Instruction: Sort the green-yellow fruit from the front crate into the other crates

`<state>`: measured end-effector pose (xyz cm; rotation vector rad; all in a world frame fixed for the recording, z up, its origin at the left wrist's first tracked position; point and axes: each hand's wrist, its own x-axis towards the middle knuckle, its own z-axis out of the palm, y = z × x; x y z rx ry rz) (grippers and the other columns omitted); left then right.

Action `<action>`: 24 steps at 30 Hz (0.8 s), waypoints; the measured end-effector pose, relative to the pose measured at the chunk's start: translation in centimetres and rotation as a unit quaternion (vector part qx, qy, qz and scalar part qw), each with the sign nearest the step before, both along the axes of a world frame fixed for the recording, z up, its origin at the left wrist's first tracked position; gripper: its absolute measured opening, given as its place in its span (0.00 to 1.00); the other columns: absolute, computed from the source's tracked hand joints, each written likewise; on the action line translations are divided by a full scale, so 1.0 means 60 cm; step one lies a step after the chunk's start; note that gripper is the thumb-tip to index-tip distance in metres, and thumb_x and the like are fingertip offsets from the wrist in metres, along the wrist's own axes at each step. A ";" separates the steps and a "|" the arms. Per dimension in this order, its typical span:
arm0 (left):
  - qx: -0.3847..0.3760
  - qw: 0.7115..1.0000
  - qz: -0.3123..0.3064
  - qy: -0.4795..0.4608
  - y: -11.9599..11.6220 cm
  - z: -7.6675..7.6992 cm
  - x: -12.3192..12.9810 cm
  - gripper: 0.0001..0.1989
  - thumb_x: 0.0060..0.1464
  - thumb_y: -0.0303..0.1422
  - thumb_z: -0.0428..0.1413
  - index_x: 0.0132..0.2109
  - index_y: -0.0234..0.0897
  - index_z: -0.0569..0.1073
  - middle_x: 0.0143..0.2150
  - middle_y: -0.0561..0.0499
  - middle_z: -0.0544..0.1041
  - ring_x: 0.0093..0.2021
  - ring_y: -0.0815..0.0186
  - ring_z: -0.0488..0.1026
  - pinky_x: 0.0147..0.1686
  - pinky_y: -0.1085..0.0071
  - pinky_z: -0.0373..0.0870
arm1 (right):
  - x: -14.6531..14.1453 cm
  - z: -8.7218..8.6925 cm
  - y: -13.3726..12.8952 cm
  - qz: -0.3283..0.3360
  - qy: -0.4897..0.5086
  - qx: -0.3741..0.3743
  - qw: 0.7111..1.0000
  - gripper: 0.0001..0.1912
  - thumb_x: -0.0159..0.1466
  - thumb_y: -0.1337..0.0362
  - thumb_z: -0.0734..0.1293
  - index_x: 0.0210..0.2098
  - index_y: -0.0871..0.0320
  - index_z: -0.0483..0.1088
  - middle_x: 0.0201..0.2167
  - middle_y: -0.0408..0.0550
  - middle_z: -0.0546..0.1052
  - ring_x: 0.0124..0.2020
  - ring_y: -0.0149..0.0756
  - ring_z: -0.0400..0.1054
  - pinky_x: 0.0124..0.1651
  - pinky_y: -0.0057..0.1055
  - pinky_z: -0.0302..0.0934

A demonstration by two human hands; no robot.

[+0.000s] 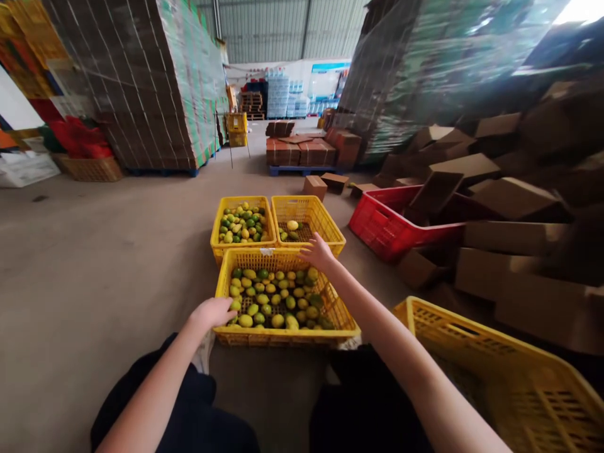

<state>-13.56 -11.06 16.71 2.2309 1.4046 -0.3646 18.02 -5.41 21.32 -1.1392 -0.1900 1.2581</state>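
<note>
In front of me a wide yellow plastic crate (287,338) stands on the floor, with several green and yellow lemons (267,309) spread over its bottom. My left hand (216,313) reaches over its left rim, fingers stretched out beside the nearest lemons. Over the far right side of this crate, my right hand (319,252) is open, fingers apart and nothing in them. It is close to the near rim of the back right yellow crate (325,221), which has a few lemons in its left part. The back left yellow crate (216,238) is heaped with lemons.
Another yellow crate (491,343) stands close on my right. Beyond it are a red crate (387,226) and a pile of cardboard boxes (500,264). Wrapped pallet stacks (141,82) rise on both sides. Flattened cartons lie on a blue pallet (304,170) ahead.
</note>
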 end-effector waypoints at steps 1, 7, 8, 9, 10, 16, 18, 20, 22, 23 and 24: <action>-0.003 1.000 -0.002 0.004 0.001 -0.001 -0.001 0.19 0.56 0.42 0.49 0.50 0.36 0.73 0.51 0.38 0.77 0.51 0.52 0.73 0.49 0.62 0.65 | -0.002 -0.008 -0.015 0.017 -0.013 -0.019 1.000 0.12 0.67 0.61 0.58 0.38 0.63 0.69 0.30 0.48 0.75 0.24 0.31 0.70 0.27 0.32 0.69; -0.026 0.999 -0.010 0.019 0.001 -0.015 -0.005 0.20 0.57 0.43 0.50 0.50 0.37 0.73 0.52 0.39 0.76 0.53 0.54 0.72 0.50 0.65 0.65 | 0.006 -0.005 -0.100 0.081 -0.098 -0.022 0.992 0.06 0.61 0.71 0.65 0.27 0.63 0.72 0.26 0.50 0.77 0.23 0.31 0.70 0.24 0.24 0.65; -0.032 0.999 -0.012 0.021 -0.001 -0.018 -0.005 0.20 0.57 0.43 0.50 0.50 0.37 0.73 0.52 0.39 0.76 0.53 0.54 0.72 0.50 0.64 0.65 | 0.010 0.000 -0.107 0.090 -0.126 -0.008 0.988 0.05 0.59 0.71 0.66 0.26 0.63 0.72 0.26 0.49 0.77 0.23 0.30 0.70 0.25 0.23 0.66; -0.038 0.999 -0.016 0.021 -0.004 -0.021 -0.004 0.20 0.57 0.44 0.50 0.49 0.37 0.73 0.52 0.39 0.76 0.52 0.53 0.73 0.50 0.64 0.65 | 0.013 0.004 -0.112 0.101 -0.168 0.009 0.980 0.05 0.58 0.70 0.67 0.26 0.63 0.71 0.26 0.49 0.77 0.24 0.29 0.70 0.27 0.23 0.66; -0.046 0.999 -0.019 0.020 -0.006 -0.025 -0.002 0.19 0.57 0.43 0.50 0.49 0.36 0.73 0.53 0.39 0.75 0.52 0.53 0.73 0.50 0.64 0.65 | 0.017 0.007 -0.116 0.115 -0.215 0.022 0.970 0.05 0.58 0.70 0.68 0.25 0.62 0.71 0.26 0.48 0.77 0.25 0.28 0.70 0.28 0.22 0.66; -0.110 0.993 -0.036 -0.024 0.008 -0.070 0.035 0.15 0.57 0.38 0.51 0.48 0.38 0.75 0.53 0.46 0.76 0.52 0.62 0.72 0.50 0.73 0.64 | 0.015 -0.004 -0.144 0.271 -0.603 -0.009 0.750 0.09 0.60 0.62 0.66 0.36 0.61 0.73 0.34 0.52 0.78 0.38 0.39 0.73 0.42 0.34 0.67; -0.119 0.992 -0.021 -0.031 0.032 -0.100 0.060 0.13 0.56 0.36 0.52 0.45 0.38 0.76 0.50 0.47 0.78 0.49 0.62 0.73 0.49 0.73 0.64 | 0.008 -0.011 -0.161 0.361 -0.724 -0.022 0.588 0.14 0.61 0.62 0.65 0.43 0.63 0.72 0.43 0.58 0.77 0.46 0.47 0.72 0.48 0.40 0.64; -0.116 0.993 0.008 -0.027 0.062 -0.139 0.088 0.09 0.52 0.33 0.55 0.38 0.36 0.77 0.44 0.46 0.80 0.46 0.60 0.74 0.47 0.71 0.65 | -0.001 -0.018 -0.180 0.469 -0.753 -0.044 0.459 0.20 0.60 0.63 0.66 0.51 0.65 0.69 0.48 0.63 0.75 0.51 0.53 0.70 0.50 0.43 0.62; -0.113 0.993 0.041 -0.022 0.090 -0.184 0.116 0.04 0.48 0.30 0.58 0.31 0.34 0.76 0.36 0.46 0.80 0.44 0.58 0.74 0.47 0.69 0.65 | -0.009 -0.024 -0.198 0.561 -0.708 -0.092 0.418 0.22 0.62 0.62 0.64 0.54 0.66 0.67 0.49 0.64 0.75 0.51 0.51 0.70 0.48 0.40 0.64; -0.113 0.992 0.056 -0.022 0.101 -0.208 0.129 0.03 0.46 0.30 0.59 0.28 0.34 0.75 0.33 0.46 0.79 0.43 0.57 0.74 0.47 0.68 0.65 | -0.013 -0.025 -0.205 0.585 -0.688 -0.114 0.414 0.23 0.63 0.61 0.64 0.54 0.67 0.67 0.48 0.64 0.75 0.50 0.51 0.71 0.47 0.38 0.64; -0.116 0.990 0.071 -0.024 0.109 -0.231 0.140 0.04 0.45 0.30 0.60 0.26 0.33 0.74 0.30 0.46 0.78 0.43 0.57 0.74 0.47 0.67 0.65 | -0.015 -0.026 -0.211 0.593 -0.679 -0.125 0.414 0.22 0.63 0.61 0.64 0.54 0.66 0.67 0.48 0.63 0.75 0.50 0.50 0.71 0.47 0.39 0.64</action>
